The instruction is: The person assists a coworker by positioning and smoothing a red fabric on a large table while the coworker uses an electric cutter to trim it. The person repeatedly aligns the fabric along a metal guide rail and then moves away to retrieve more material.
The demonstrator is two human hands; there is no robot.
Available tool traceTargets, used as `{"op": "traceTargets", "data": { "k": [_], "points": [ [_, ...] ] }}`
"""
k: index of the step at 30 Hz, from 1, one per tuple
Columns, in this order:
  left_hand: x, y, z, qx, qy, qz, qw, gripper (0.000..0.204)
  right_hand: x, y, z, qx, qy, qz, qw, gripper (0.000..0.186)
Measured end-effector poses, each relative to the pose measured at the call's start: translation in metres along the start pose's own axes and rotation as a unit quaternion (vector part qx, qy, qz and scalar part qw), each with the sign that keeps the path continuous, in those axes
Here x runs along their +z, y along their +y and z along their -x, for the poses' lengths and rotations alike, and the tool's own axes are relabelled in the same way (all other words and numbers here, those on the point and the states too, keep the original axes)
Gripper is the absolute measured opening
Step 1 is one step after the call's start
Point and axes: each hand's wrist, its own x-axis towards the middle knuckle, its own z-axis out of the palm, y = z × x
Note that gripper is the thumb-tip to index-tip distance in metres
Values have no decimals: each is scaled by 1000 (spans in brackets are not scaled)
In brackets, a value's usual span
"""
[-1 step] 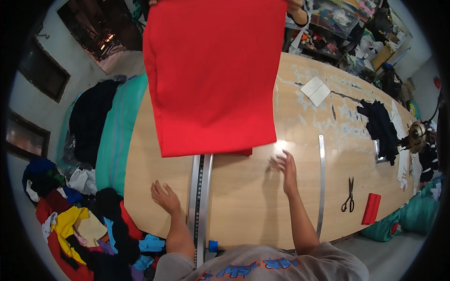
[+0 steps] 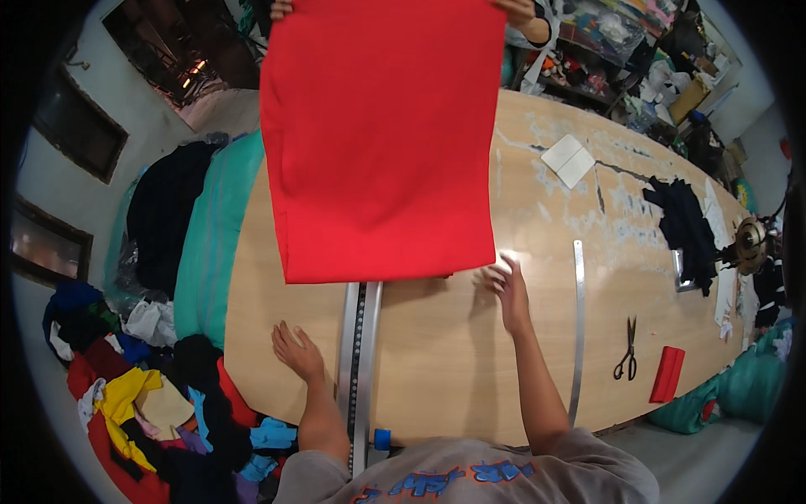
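A large folded piece of red cloth (image 2: 382,151) hangs over the far half of the table. Another person's hands, the left-side hand (image 2: 282,8) and the right-side hand (image 2: 517,12), grip its upper corners. My left hand (image 2: 299,353) is by the table's left side, fingers spread and nothing in it. Between my arms, nearer the left one, a slotted metal rail (image 2: 357,361) runs toward me, its far end hidden behind the cloth. My right hand (image 2: 510,294) is raised with fingers apart, empty, just below the cloth's lower right corner.
On the wooden table (image 2: 437,378) to my right lie a metal ruler (image 2: 578,328), black scissors (image 2: 625,349), a folded red cloth (image 2: 667,375), a white square piece (image 2: 568,161) and dark fabric (image 2: 684,227). Green bundles (image 2: 210,244) and a colourful clothes heap (image 2: 143,412) flank the left side.
The red cloth has shifted slightly left and the other person's hands show more at the top. My right hand has moved a little nearer the cloth's lower corner; my left hand stays put.
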Motion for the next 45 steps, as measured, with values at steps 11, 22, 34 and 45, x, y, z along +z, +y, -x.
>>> {"op": "traceTargets", "data": {
  "k": [11, 22, 34, 45],
  "points": [
    [28, -18, -27, -35, -29, 55, 997, 50, 63, 24, -73, 79, 40, 268, 959, 53],
    [70, 171, -128, -307, -414, 320, 795, 33, 50, 25, -70, 42, -39, 196, 979, 29],
    [67, 162, -130, -256, -413, 206, 849, 49, 93, 25, -68, 41, 69, 344, 936, 34],
    [79, 193, -118, -201, -180, 506, 819, 34, 98, -7, -54, 36, 54, 376, 924, 39]
  ]
}}
